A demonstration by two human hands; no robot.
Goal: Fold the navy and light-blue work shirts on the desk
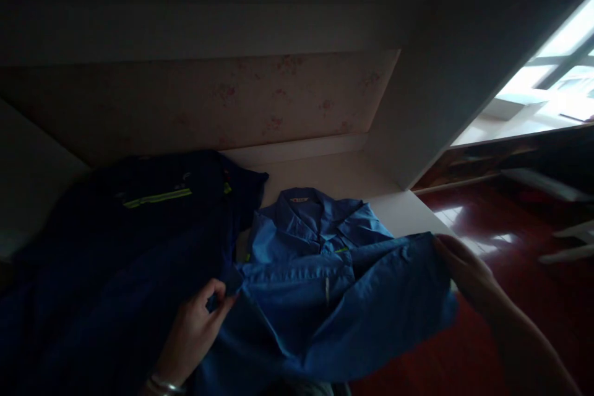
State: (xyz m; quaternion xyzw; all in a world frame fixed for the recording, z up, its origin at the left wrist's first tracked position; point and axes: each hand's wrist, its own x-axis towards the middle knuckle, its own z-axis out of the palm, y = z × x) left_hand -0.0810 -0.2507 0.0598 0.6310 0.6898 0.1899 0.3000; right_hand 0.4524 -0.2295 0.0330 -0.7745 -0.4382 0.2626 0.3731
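Note:
A blue work shirt (320, 272) lies collar-up on a white surface (399, 207), its front facing me. My left hand (197, 328) pinches the shirt's left edge near the cuff, fingers closed on the cloth. My right hand (466, 272) grips the right sleeve edge, holding it out over the surface's corner. A bracelet (162, 385) shows on my left wrist.
A pile of dark navy garments with a yellow-green reflective stripe (158, 198) lies to the left. A floral wall panel (223, 105) rises behind. Red wooden floor (510, 241) and a bright window (557, 68) are on the right.

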